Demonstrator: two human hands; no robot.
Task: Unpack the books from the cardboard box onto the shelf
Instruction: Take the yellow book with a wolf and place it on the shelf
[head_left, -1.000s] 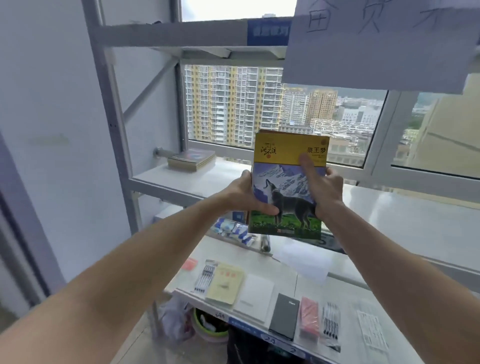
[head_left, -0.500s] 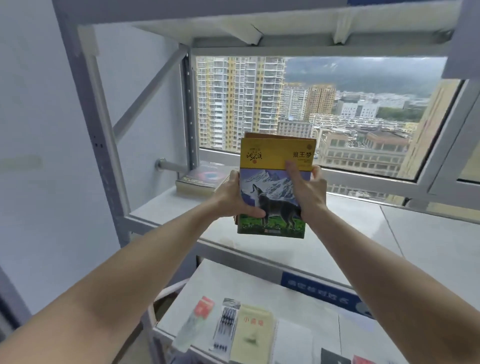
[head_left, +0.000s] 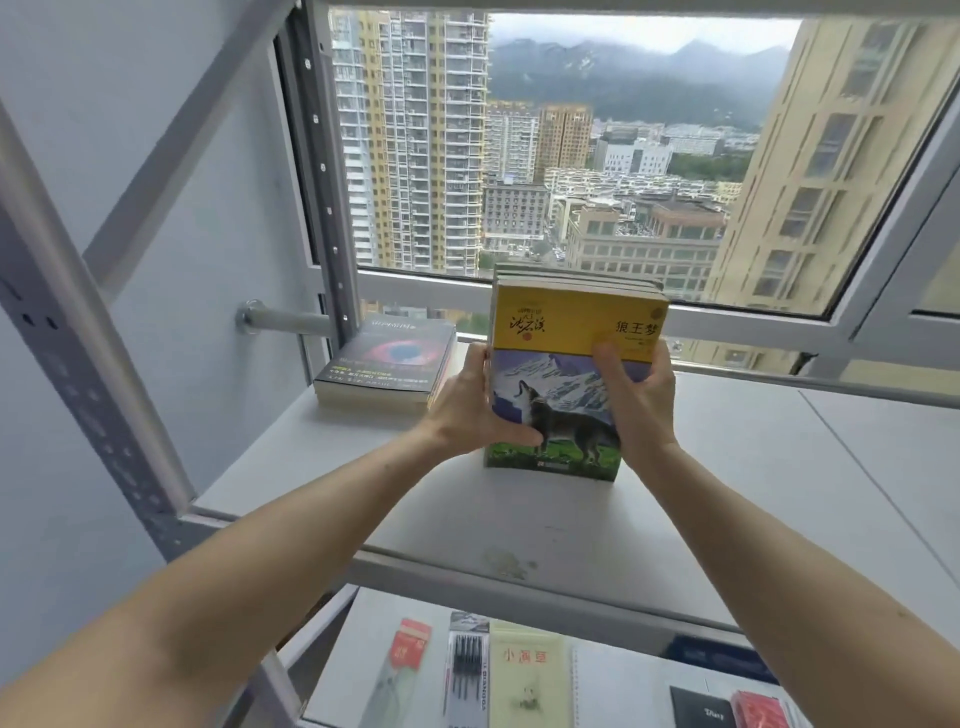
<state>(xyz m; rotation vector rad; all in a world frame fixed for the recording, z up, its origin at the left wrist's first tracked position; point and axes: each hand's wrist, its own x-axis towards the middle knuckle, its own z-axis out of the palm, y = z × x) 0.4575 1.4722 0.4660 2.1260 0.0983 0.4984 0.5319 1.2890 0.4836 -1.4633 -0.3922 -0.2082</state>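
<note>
I hold a stack of books (head_left: 566, 332) upright, its bottom edge on or just above the white shelf board (head_left: 519, 525). The front cover is yellow on top with a howling wolf below. My left hand (head_left: 470, 410) grips the stack's left edge. My right hand (head_left: 636, 400) clasps the right edge with its fingers across the cover. A pile of books with a red eye on the top cover (head_left: 387, 364) lies flat at the shelf's back left. No cardboard box is in view.
A grey metal upright (head_left: 93, 395) and a diagonal brace (head_left: 171, 171) frame the shelf's left side. A window frame (head_left: 753, 322) runs behind the shelf. On the lower shelf (head_left: 613, 691) lie pens (head_left: 467, 670), a pale notebook (head_left: 527, 680) and small packets.
Both hands have carried the stack forward and down over the upper shelf. The view has closed in on the shelf and the flat pile.
</note>
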